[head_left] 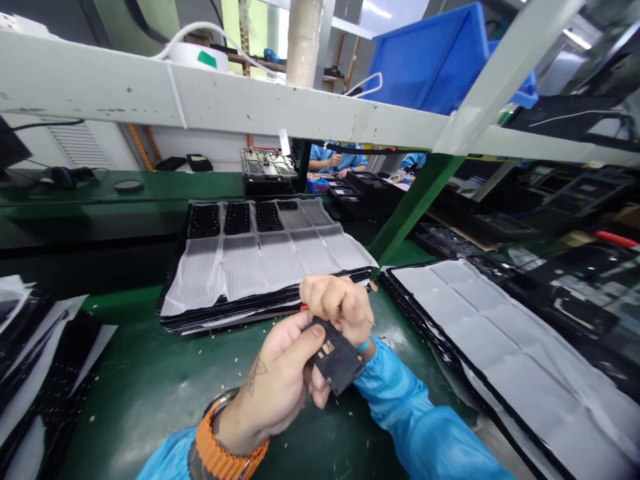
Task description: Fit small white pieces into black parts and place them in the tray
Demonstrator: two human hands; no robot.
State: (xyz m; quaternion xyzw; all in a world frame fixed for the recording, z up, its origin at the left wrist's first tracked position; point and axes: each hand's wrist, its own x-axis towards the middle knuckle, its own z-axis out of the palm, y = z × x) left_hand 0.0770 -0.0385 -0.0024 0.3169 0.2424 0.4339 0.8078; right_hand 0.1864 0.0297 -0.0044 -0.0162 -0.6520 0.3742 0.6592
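The left hand's grip (pixel 287 363) is clamped on a flat black rectangular part (pixel 336 357), thumb on its upper face, held tilted above a green bench (pixel 195 373). The right hand (pixel 343 307) curls just behind the part's upper end, fingers folded; whether its grip is closed on something cannot be told, though a bit of red shows between the hands. Beyond them lies a stack of black trays (pixel 265 267) with white liner sheets, dark pieces in its far row. A second lined stack (pixel 515 340) sits at right, loose trays and sheets (pixel 45 373) at left. In the background, a person in blue sleeves (pixel 337 159) works beneath a shelf holding a blue bin (pixel 430 60).
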